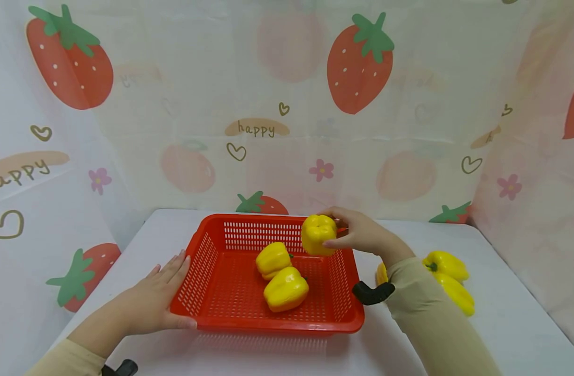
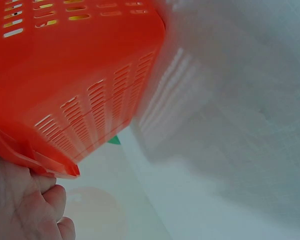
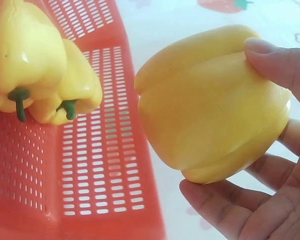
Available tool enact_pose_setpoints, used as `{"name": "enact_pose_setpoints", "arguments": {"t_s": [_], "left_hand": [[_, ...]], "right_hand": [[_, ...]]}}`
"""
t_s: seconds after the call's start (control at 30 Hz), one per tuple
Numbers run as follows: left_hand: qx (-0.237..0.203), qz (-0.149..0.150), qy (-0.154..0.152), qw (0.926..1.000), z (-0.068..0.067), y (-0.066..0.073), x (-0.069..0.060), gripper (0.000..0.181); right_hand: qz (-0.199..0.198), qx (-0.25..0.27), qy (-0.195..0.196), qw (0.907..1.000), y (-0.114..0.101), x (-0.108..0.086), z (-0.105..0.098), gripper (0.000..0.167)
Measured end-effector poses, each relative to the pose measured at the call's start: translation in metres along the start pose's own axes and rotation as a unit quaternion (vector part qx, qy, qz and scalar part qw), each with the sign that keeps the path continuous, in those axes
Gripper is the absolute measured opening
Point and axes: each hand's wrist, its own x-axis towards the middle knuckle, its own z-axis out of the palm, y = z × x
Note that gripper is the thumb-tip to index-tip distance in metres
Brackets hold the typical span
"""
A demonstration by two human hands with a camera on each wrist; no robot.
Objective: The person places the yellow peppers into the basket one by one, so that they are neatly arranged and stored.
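A yellow bell pepper (image 1: 319, 235) is held by my right hand (image 1: 357, 230) over the right rear part of a red plastic basket (image 1: 240, 325). In the right wrist view, the thumb and fingers grip this pepper (image 3: 210, 105) from one side. Two more yellow bell peppers, a rear one (image 1: 273, 259) and a front one (image 1: 286, 290), lie in the basket. My left hand (image 1: 151, 297) rests against the basket's left rim, fingers stretched along it and thumb at the front corner. The left wrist view shows the palm (image 2: 20, 200) under the rim.
Right of the basket, partly behind my right sleeve (image 1: 428, 308), several yellow bell peppers (image 1: 449, 265) lie on the white table (image 1: 507, 308). A strawberry-print curtain (image 1: 287, 94) surrounds the table at the back and sides. Black straps (image 1: 373, 292) hang at both wrists.
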Motion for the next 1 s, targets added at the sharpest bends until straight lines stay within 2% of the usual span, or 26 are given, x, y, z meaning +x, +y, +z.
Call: {"name": "enact_pose_setpoints", "arguments": {"t_s": [0.23, 0.63, 1.0], "left_hand": [[0.001, 0.001, 0.001, 1.0, -0.0008, 0.0012, -0.0006, 0.122], [0.003, 0.003, 0.0, 1.0, -0.0005, 0.0008, -0.0013, 0.122], [0.005, 0.003, -0.001, 1.0, -0.0007, 0.0007, -0.0011, 0.122]], "right_hand": [[0.009, 0.0, -0.001, 1.0, 0.0009, 0.003, 0.0041, 0.057], [0.061, 0.003, 0.008, 0.9981, 0.0015, 0.0065, 0.0066, 0.055], [0.046, 0.017, 0.004, 0.9988, 0.006, 0.0031, 0.0068, 0.05]]}}
